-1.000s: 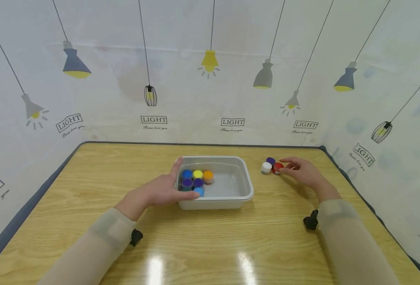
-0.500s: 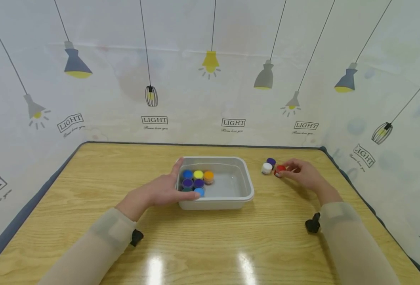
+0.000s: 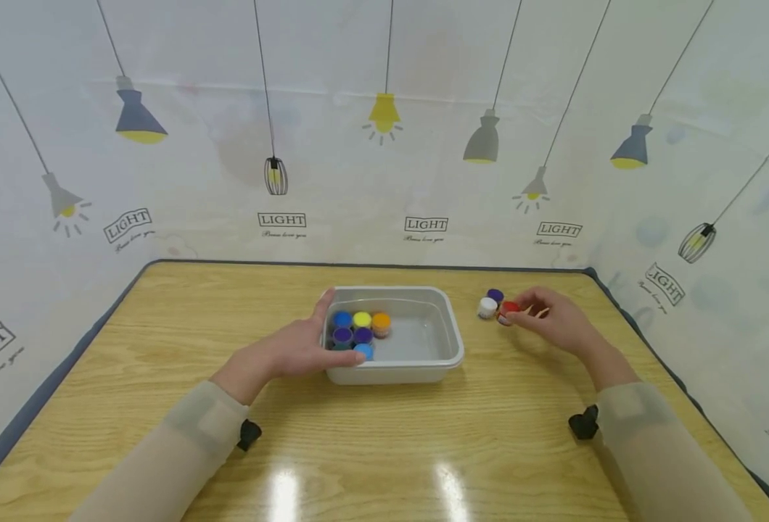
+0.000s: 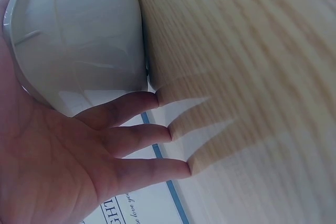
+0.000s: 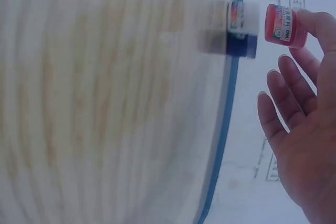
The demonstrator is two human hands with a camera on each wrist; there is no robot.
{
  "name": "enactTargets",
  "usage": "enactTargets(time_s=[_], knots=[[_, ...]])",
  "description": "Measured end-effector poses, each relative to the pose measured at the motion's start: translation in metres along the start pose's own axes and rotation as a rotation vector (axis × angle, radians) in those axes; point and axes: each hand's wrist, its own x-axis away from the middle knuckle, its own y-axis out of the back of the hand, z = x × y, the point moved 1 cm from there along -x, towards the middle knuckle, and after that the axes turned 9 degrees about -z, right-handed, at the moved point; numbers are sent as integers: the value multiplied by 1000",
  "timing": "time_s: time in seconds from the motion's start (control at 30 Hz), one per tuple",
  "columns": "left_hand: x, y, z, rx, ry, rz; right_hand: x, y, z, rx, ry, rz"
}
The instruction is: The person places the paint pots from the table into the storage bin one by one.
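My right hand (image 3: 557, 319) pinches a small red paint jar (image 3: 508, 312) between thumb and forefinger; in the right wrist view the labelled red jar (image 5: 285, 26) tilts sideways and the other fingers spread out. Right beside it stand a white paint jar (image 3: 487, 308) and a purple-lidded one (image 3: 495, 295). My left hand (image 3: 299, 348) rests on the left end of a pale grey plastic tub (image 3: 424, 373), thumb along the near rim, forefinger at the far rim. In the left wrist view its other three fingers (image 4: 152, 176) extend straight beside the tub's wall.
Several paint jars with blue, yellow, orange (image 3: 381, 323), purple and light blue lids stand grouped in the tub's left half. The wooden table (image 3: 384, 442) ends at a dark edge against a wall covering (image 3: 332, 246) printed with lamps.
My right thumb and forefinger have closed on the red jar and moved it slightly toward me, tilting it. The left hand and the tub have stayed in place.
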Motion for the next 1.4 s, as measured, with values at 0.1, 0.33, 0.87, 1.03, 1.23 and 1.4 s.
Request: enactTargets(time_s=[0.1,0.33,0.87,1.03,1.23,1.4], knots=[[0,0,0,-4,-8,-2,3,-1,17,-22,61,-9],[0,0,1,-4,2,-5,6,-11,54,-92,161,-14],[-1,2,-2,-1,-5,-6,6,-38,120,-135,350,-9],[-1,1,-2,-5,0,-7,2,-50,135,-147,395,31],[-1,1,-1,-5,8,-3,-2,-68,147,-154,415,77],[0,0,0,-4,19,2,-7,-81,156,-142,445,95]])
